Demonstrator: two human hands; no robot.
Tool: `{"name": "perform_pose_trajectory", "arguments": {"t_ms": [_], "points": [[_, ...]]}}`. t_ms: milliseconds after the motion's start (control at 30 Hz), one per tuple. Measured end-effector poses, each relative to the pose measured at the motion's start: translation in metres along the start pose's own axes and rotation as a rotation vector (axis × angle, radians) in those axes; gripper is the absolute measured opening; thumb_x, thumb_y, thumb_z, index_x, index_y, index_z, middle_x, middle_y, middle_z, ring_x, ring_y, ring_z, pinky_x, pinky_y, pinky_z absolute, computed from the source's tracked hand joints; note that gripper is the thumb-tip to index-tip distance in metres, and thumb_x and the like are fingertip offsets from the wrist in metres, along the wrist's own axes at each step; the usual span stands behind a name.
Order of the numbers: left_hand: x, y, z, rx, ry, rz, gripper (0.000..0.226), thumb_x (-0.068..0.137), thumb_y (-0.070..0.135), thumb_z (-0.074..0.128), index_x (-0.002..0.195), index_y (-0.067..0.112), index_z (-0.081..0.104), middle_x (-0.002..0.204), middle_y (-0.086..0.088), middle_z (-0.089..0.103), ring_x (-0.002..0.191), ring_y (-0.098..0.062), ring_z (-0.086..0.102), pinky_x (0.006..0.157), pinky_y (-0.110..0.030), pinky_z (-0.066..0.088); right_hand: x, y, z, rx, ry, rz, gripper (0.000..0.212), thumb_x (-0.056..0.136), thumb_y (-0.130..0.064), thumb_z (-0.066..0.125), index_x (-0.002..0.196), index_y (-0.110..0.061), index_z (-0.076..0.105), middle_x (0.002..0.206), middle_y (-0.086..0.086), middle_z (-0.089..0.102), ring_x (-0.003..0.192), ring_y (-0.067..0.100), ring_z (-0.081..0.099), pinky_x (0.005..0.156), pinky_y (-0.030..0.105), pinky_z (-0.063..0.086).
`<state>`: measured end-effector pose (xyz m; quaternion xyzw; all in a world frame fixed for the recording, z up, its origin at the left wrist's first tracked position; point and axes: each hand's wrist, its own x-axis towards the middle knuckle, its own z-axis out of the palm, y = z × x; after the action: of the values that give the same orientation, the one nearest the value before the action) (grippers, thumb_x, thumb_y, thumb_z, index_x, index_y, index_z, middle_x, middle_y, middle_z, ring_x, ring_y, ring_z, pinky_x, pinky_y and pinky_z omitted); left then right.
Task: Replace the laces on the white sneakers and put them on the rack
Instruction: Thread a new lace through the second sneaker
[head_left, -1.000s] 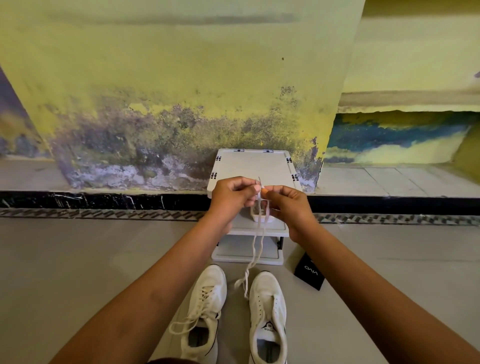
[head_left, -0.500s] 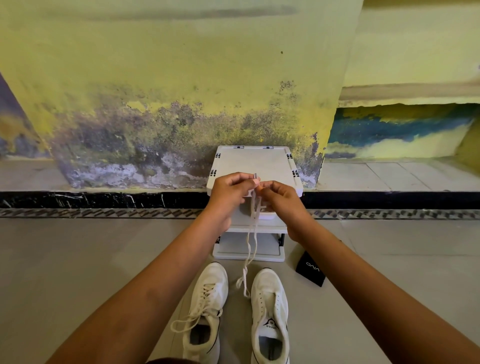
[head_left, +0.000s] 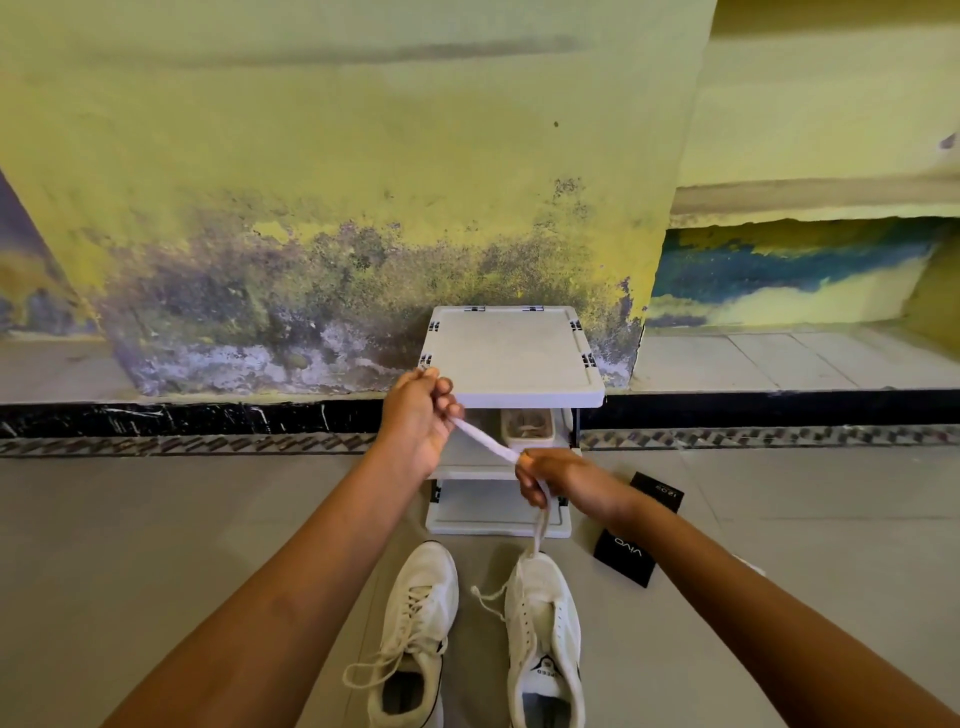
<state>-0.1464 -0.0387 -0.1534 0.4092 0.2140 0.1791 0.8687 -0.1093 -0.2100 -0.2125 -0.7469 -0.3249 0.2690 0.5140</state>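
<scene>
Two white sneakers stand on the floor, toes toward the rack. The left sneaker (head_left: 415, 629) is laced, its lace ends loose. The right sneaker (head_left: 545, 623) has a white lace (head_left: 485, 441) running up from its front. My right hand (head_left: 558, 480) grips that lace just above the shoe, and my left hand (head_left: 418, 421) grips its far end higher up and to the left. The lace is stretched taut between my hands. The white shoe rack (head_left: 511, 356) stands against the wall behind my hands.
A small white tub (head_left: 527, 427) sits on the rack's middle shelf. Two black boxes (head_left: 626, 557) lie on the floor right of the rack. A black skirting strip and a stained yellow wall close off the far side.
My hands were together in front of the rack, pinching the lace; they have pulled apart, left hand up and left, right hand down, stretching the lace taut.
</scene>
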Motion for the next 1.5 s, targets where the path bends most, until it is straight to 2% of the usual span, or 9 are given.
{"name": "perform_pose_trajectory", "arguments": {"t_ms": [167,300,400,533,667,967,1067,1200,1500], "points": [[0.014,-0.001,-0.019,0.102,0.222,0.052,0.027,0.099,0.003,0.031,0.076,0.013,0.039,0.060,-0.001,0.036,0.029,-0.003,0.026,0.031,-0.015,0.021,-0.009,0.023,-0.010,-0.335,-0.046,0.199,0.029,0.100,-0.018,0.037,0.076,-0.012,0.052,0.073,0.002,0.051,0.071,0.014,0.045,0.081,0.030,0.041],[0.020,-0.006,-0.029,0.187,0.338,0.090,0.029,0.100,0.005,0.027,0.073,0.013,0.037,0.062,-0.001,0.035,0.040,-0.007,0.025,0.033,-0.017,0.021,-0.015,0.037,-0.020,-0.868,-0.077,0.363,0.033,0.102,-0.028,0.031,0.113,-0.008,0.055,0.108,0.012,0.060,0.089,0.018,0.051,0.080,0.029,0.041],[0.020,-0.009,-0.030,0.343,0.363,0.124,0.024,0.100,0.006,0.027,0.080,0.013,0.040,0.065,-0.002,0.037,0.048,-0.010,0.023,0.040,-0.020,0.022,-0.015,0.030,-0.015,-0.822,-0.017,0.310,0.028,0.102,-0.026,0.032,0.105,-0.013,0.056,0.101,0.008,0.060,0.091,0.021,0.055,0.080,0.028,0.040],[0.010,-0.013,-0.027,0.777,-0.019,0.032,0.011,0.098,0.016,0.045,0.092,0.015,0.055,0.067,0.000,0.041,0.049,-0.009,0.027,0.040,-0.018,0.024,-0.009,0.003,-0.005,-0.182,0.137,0.110,0.033,0.102,-0.015,0.035,0.072,-0.017,0.048,0.066,-0.002,0.049,0.063,0.013,0.046,0.071,0.025,0.041],[-0.005,-0.024,-0.014,1.234,-0.459,-0.093,0.015,0.092,0.038,0.055,0.091,0.026,0.064,0.067,0.002,0.041,0.052,-0.010,0.029,0.044,-0.019,0.027,-0.002,-0.012,0.006,-0.120,0.163,0.011,0.029,0.101,-0.011,0.033,0.076,-0.012,0.048,0.064,-0.001,0.046,0.059,0.010,0.043,0.050,0.008,0.036],[-0.005,-0.025,-0.005,1.511,-0.502,0.204,0.016,0.088,0.022,0.063,0.078,0.012,0.071,0.065,0.007,0.056,0.064,-0.008,0.048,0.054,-0.017,0.033,0.002,-0.003,0.004,-0.118,0.146,0.029,0.034,0.101,-0.009,0.034,0.072,-0.017,0.050,0.063,-0.002,0.048,0.057,0.009,0.045,0.054,0.011,0.039],[0.003,-0.022,-0.007,1.302,-0.248,0.153,0.010,0.084,0.011,0.061,0.078,0.013,0.069,0.083,0.001,0.057,0.074,-0.015,0.050,0.057,-0.022,0.035,0.000,0.001,-0.001,-0.046,0.118,0.078,0.034,0.102,-0.012,0.032,0.071,-0.013,0.046,0.065,0.003,0.046,0.059,0.013,0.044,0.055,0.010,0.040],[0.014,-0.009,-0.020,0.721,0.136,0.008,0.018,0.090,0.008,0.052,0.072,0.011,0.056,0.067,-0.003,0.040,0.052,-0.013,0.029,0.045,-0.024,0.021,-0.008,0.013,-0.013,-0.048,0.099,0.161,0.034,0.101,-0.012,0.032,0.071,-0.012,0.046,0.064,0.004,0.046,0.059,0.012,0.043,0.057,0.012,0.042],[0.020,-0.006,-0.034,0.490,0.370,0.026,0.022,0.091,0.009,0.051,0.069,0.012,0.049,0.064,-0.001,0.037,0.050,-0.011,0.028,0.042,-0.022,0.022,-0.026,0.048,-0.026,-0.237,0.045,0.505,0.029,0.100,-0.010,0.035,0.074,-0.014,0.048,0.069,0.002,0.043,0.061,0.010,0.039,0.055,0.014,0.036]]}}
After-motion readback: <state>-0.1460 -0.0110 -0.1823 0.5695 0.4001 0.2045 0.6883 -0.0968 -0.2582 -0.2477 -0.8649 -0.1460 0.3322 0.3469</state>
